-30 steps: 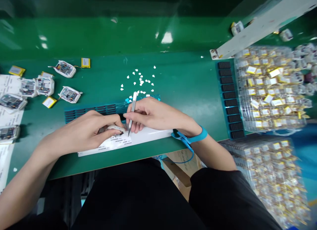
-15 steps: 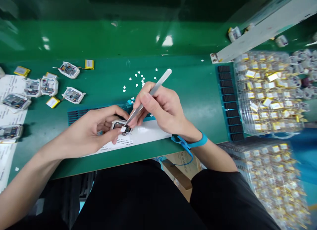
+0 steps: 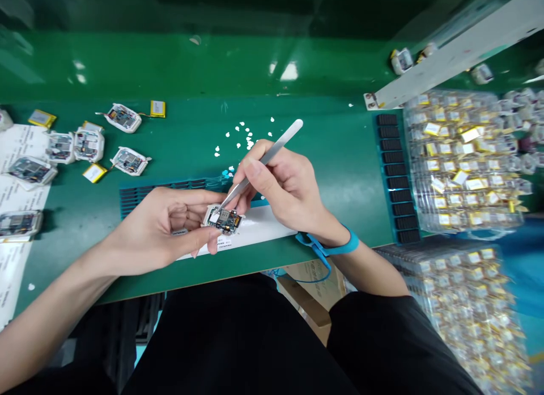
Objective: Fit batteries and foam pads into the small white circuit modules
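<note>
My left hand [image 3: 170, 228] grips a small white-framed device with an exposed circuit board [image 3: 228, 220] between thumb and fingers. In my right hand [image 3: 278, 185] is a pair of metal tweezers [image 3: 276, 147], held slanting like a pen. The tweezers' tips reach down to a small white piece [image 3: 215, 217] at the left end of the board; whether they still pinch it I cannot tell. Under the hands lies a white label sheet [image 3: 267, 222]. A blue strap [image 3: 340, 245] circles my right wrist.
White sticker dots [image 3: 249, 141] lie scattered beyond the hands. Several open devices [image 3: 123, 117] with yellow batteries [image 3: 94, 172] lie at left. A slotted blue strip [image 3: 140, 194] sits behind my left hand. Black foam blocks [image 3: 388, 144] and stacked clear trays of batteries [image 3: 459, 157] stand at right.
My left hand has turned the device and shifted slightly right, so more of its circuit board shows. The white piece at the tweezers' tips now lies against the board.
</note>
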### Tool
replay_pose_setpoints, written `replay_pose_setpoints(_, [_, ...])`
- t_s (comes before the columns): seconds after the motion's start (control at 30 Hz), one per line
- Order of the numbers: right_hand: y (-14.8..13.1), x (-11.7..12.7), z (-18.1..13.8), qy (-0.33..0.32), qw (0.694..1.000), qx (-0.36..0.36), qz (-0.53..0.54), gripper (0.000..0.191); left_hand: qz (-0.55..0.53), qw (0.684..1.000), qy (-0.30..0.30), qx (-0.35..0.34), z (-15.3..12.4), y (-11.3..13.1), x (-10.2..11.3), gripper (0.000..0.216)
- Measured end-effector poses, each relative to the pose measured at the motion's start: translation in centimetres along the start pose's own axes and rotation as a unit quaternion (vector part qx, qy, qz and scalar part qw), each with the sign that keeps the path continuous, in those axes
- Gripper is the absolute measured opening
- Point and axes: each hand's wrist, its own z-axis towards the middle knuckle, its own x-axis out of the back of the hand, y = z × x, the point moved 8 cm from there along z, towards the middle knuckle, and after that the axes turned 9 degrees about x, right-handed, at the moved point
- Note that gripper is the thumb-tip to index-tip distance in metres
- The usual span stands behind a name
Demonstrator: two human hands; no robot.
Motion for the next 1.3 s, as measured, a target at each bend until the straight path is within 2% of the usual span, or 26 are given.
replay_pose_setpoints(0.23, [-0.8,0.2,-0.1,0.014,0.999,0.030,-0.001,0.024,0.017,1.000,-0.001,0.000,-0.1,0.2,0.0,0.032])
replay_pose_setpoints(0.47, [-0.5,0.1,-0.1,-0.001,1.000,0.007,-0.007,0.027,0.020,1.000,-0.011,0.004,-0.1,0.2,-0.3,0.031])
replay_pose_setpoints(0.67, [-1.3,-0.1,-0.1,0.007,0.999,0.049,-0.005,0.024,0.028,1.000,-0.005,0.006,-0.1,0.0,-0.1,0.030])
replay_pose_setpoints(0.9, [-1.7,0.1,-0.4,0.004,0.997,0.049,-0.061,0.022,0.028,1.000,0.006,0.014,-0.2,-0.3,-0.2,0.032])
replay_pose_setpoints(1.1, [-2.9,-0.1,-0.7,-0.004,0.982,0.095,-0.163,0.021,0.058,0.997,0.054,0.001,-0.5,-0.1,0.0,0.027])
replay_pose_setpoints(1.2, [-3.8,-0.2,-1.2,-0.018,0.967,0.159,-0.197,0.021,0.109,0.992,0.068,-0.012,-0.5,0.1,0.2,0.027])
replay_pose_setpoints(1.23, [-4.1,0.1,-1.3,-0.010,0.964,0.180,-0.195,0.021,0.131,0.987,0.088,-0.017,-0.5,0.1,0.5,0.026])
replay_pose_setpoints(1.3, [-4.6,1.2,-1.4,0.040,0.959,0.207,-0.188,0.023,0.190,0.966,0.172,-0.045,-0.8,0.5,1.9,0.028])
